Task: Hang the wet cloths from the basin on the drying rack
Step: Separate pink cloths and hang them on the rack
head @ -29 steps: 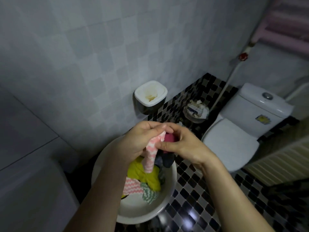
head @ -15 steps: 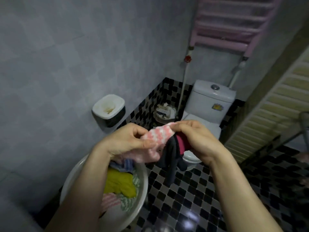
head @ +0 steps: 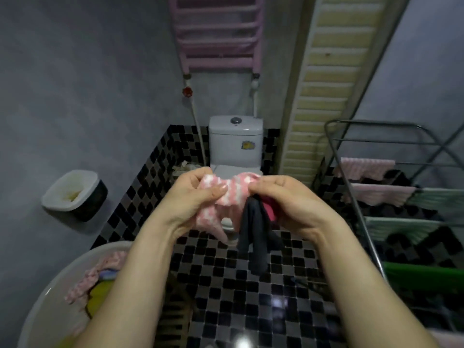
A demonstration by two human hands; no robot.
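My left hand [head: 198, 197] and my right hand [head: 288, 202] both pinch a pink-and-white patterned cloth [head: 227, 197], stretched between them at chest height over the floor. A dark grey cloth [head: 253, 237] and a bit of magenta fabric [head: 270, 210] dangle from my right hand. The white basin [head: 47, 292] sits at the lower left, holding a pink checked cloth [head: 93, 280] and a yellow cloth [head: 99, 295], partly hidden by my left forearm. The metal drying rack [head: 351, 187] stands at the right with pink and green cloths over its bars.
A white toilet [head: 236, 141] stands straight ahead against the back wall, under a pink wall radiator [head: 218, 33]. A white-lidded bin [head: 72, 194] hangs on the left wall. A slatted cream door [head: 326, 79] leans beside the rack. The floor is glossy black-and-grey tile.
The view has swung right, away from the basin and toward the rack. Both hands have lifted the pink-and-white cloth out of the basin and spread it; the dark cloth now hangs free.
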